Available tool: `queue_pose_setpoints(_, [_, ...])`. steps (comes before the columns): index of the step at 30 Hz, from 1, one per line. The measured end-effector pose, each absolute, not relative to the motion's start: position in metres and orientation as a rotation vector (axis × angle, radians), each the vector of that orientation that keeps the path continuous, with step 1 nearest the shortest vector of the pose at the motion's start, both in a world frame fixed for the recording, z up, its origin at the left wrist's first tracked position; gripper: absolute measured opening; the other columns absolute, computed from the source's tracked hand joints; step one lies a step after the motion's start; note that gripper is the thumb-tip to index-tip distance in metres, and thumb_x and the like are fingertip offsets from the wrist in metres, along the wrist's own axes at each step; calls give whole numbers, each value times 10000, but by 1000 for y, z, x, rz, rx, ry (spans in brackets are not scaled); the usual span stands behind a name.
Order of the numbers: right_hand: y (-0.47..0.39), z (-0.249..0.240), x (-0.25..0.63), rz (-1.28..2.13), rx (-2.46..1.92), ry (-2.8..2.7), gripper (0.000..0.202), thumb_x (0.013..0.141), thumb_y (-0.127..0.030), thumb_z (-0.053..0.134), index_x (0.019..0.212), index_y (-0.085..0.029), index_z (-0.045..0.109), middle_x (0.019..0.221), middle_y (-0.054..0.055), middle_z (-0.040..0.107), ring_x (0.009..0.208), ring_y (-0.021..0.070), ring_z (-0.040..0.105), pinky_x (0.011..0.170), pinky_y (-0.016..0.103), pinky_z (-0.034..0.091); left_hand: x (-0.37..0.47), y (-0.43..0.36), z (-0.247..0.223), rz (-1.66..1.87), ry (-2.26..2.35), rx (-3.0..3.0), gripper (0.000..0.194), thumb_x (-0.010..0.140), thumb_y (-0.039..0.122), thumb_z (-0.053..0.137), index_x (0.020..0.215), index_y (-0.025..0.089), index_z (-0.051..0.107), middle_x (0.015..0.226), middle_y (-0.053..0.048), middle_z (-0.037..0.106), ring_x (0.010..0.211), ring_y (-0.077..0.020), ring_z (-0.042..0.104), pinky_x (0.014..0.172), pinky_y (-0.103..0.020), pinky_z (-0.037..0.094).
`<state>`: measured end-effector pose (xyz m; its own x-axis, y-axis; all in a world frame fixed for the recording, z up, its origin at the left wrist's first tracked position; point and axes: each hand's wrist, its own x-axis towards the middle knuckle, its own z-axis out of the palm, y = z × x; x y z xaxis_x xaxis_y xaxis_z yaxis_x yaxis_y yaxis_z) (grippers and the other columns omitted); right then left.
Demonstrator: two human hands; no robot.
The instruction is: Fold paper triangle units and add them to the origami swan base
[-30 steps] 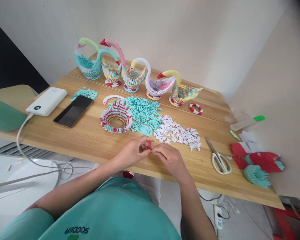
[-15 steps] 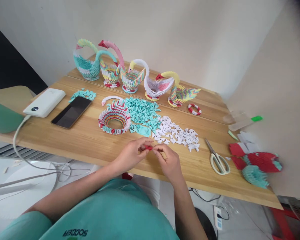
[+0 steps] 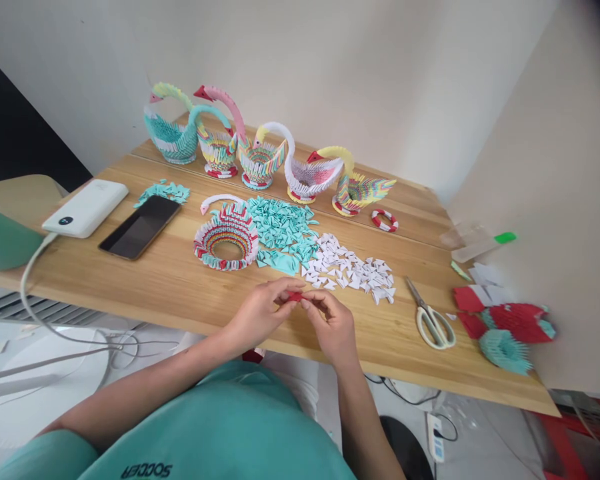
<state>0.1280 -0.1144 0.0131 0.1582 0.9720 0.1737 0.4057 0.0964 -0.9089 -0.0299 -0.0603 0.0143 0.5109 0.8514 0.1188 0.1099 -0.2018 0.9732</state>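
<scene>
A small red paper piece is pinched between both hands near the table's front edge. My left hand grips it from the left, fingers closed round it. From the right, my right hand holds its other end between thumb and fingers. Beyond my hands lie a pile of white folded paper triangles and a larger pile of turquoise ones. A round basket of red, white and turquoise folded pieces sits left of the piles, with a curved white neck piece behind it.
Several finished paper swans stand along the back. A red and white ring lies near them. To the left are a phone and a white power bank with a cable. Scissors and red paper pieces lie at the right.
The right hand's fingers have come closer round the red piece, and more of it shows between the hands. The whole view has shifted slightly.
</scene>
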Motion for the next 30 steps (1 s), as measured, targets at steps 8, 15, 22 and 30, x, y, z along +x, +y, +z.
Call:
queue_pose_setpoints(8, [-115, 14, 129, 770, -1451, -1387, 84, 873, -247, 614, 911, -232, 687, 887, 15, 714, 829, 165, 665, 774, 280, 507, -32, -59, 18, 819, 862, 1732, 343, 840, 118, 532, 1169, 159, 620, 1108, -87, 727, 977, -188, 704, 830, -276, 561])
queue_pose_setpoints(15, [-116, 13, 129, 823, -1450, -1357, 92, 881, -251, 606, 935, -234, 679, 920, 15, 721, 860, 169, 667, 807, 293, 507, -34, -59, 23, 787, 947, 2028, 375, 841, 119, 529, 1186, 213, 643, 1121, -51, 730, 875, -182, 722, 795, -277, 562])
queue_pose_setpoints(22, [-117, 9, 125, 821, -1458, -1256, 131, 869, -250, 615, 989, -241, 666, 904, 8, 715, 833, 160, 657, 785, 286, 511, -30, -62, 15, 846, 953, 1912, 394, 844, 127, 532, 1226, 196, 600, 1097, -47, 737, 889, -175, 723, 819, -278, 570])
queue_pose_setpoints(30, [-116, 8, 120, 861, -1428, -1163, 138, 863, -246, 605, 976, -223, 683, 930, 27, 723, 852, 172, 663, 804, 306, 518, -28, -67, 6, 960, 948, 2090, 322, 861, 136, 563, 1168, 216, 616, 1005, -45, 743, 866, -177, 713, 783, -281, 562])
